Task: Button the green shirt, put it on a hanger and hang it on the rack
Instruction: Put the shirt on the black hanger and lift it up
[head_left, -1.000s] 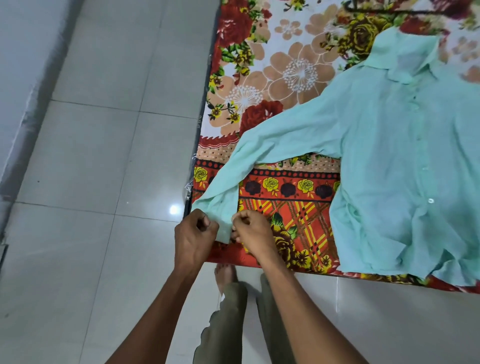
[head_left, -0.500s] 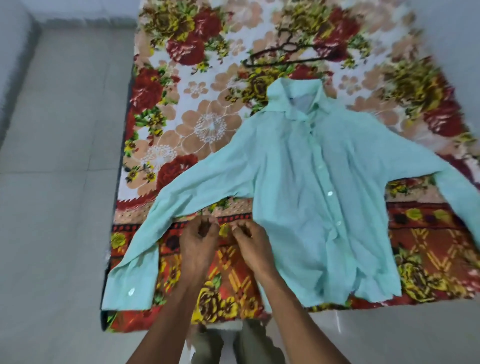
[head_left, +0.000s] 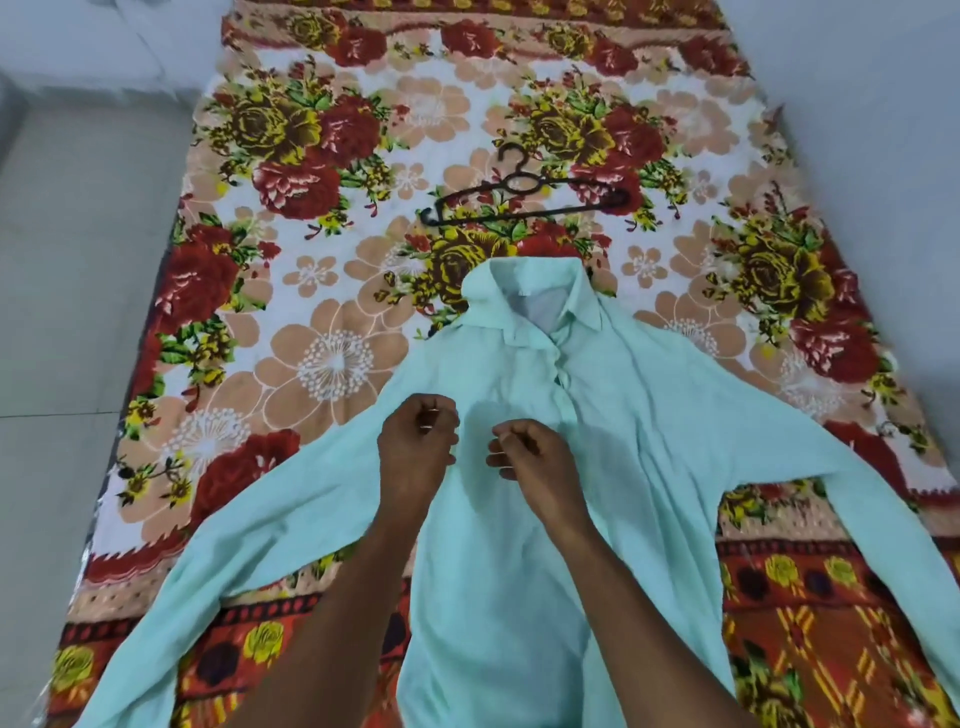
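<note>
The green shirt (head_left: 597, 467) lies spread front-up on a flowered bedsheet (head_left: 322, 338), its collar pointing toward twelve o'clock and its body running down toward six. One sleeve stretches out toward eight o'clock, the other toward four. The front edges meet in a line below the collar, and a button shows there near the top; lower down the line is hidden or too soft to read.

The left hand (head_left: 418, 447) hangs over the shirt's chest, at about nine o'clock from the button line. Its fingers are curled in toward the palm, clenched on nothing that can be seen. The right hand (head_left: 530, 462) sits just beside it, toward three o'clock, with a narrow strip of green cloth showing between the two. Its fingers are curled as well, and no cloth is seen caught in them. Whether either hand touches the fabric beneath cannot be told from this angle. Both forearms reach up from the bottom edge of the view.

A black hanger (head_left: 524, 200) lies flat on the bedsheet at twelve o'clock from the collar, apart from the shirt, with its hook turned away toward the far end of the bed. Grey floor tiles (head_left: 78, 312) run along the nine o'clock side of the bed.
</note>
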